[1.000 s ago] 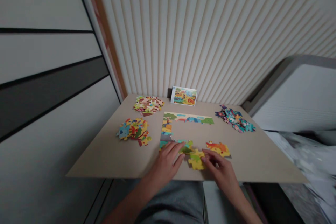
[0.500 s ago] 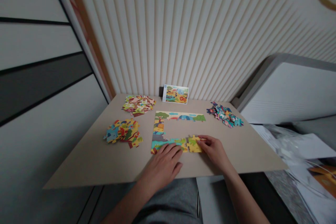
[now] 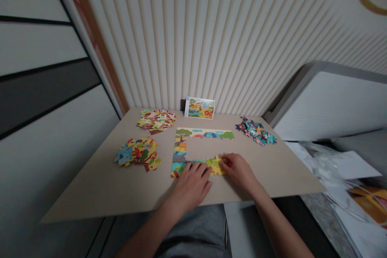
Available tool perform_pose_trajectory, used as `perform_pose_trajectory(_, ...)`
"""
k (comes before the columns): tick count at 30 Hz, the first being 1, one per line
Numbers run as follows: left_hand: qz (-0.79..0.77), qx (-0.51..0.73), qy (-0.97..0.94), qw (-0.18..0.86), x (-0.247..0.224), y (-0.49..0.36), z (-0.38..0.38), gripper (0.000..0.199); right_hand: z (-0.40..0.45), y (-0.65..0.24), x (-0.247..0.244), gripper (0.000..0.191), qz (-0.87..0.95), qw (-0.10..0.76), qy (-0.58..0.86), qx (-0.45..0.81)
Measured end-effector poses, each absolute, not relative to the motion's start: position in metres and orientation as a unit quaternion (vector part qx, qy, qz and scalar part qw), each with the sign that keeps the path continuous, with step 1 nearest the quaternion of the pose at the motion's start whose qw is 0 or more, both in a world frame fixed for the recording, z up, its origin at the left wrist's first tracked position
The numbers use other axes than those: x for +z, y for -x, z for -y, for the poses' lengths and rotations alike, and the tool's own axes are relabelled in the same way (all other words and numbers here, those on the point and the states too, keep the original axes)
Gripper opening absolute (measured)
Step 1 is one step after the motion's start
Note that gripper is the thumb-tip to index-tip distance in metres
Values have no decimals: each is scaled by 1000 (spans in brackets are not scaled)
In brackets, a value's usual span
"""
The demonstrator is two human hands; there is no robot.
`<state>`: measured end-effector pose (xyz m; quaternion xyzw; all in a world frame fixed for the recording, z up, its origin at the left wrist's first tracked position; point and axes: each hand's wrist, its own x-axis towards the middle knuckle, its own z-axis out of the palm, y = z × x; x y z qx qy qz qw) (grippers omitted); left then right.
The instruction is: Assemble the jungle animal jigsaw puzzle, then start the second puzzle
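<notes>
A partly joined jigsaw puzzle point(image 3: 179, 157) lies on the table, with its top row, left side and bottom row forming a C shape. My left hand point(image 3: 192, 182) rests flat on the bottom row, fingers stretched out and covering part of it. At the right end of that row, my right hand point(image 3: 241, 172) grips a yellow puzzle piece point(image 3: 216, 166) by its right side. This piece sits against the row's end; whether it is fully locked in cannot be seen. A little red shows beneath the right fingers.
A picture card point(image 3: 200, 108) of the animal scene leans at the table's back. Piles of loose pieces lie at the back left point(image 3: 156, 121), the left point(image 3: 138, 152) and the back right point(image 3: 256, 131). The table's front edge point(image 3: 121, 216) is near my forearms.
My right hand has moved left with the yellow piece, closing the gap to the bottom row. The left hand stays on the row. The whole view has shifted slightly.
</notes>
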<state>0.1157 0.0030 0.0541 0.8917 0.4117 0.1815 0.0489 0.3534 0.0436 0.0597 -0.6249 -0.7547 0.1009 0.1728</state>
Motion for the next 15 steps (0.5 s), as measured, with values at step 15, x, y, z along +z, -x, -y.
perform_pose_trajectory(15,-408,187,-892,50,52,-116,-3,41,-22,-441,45,52,823,196,514,143)
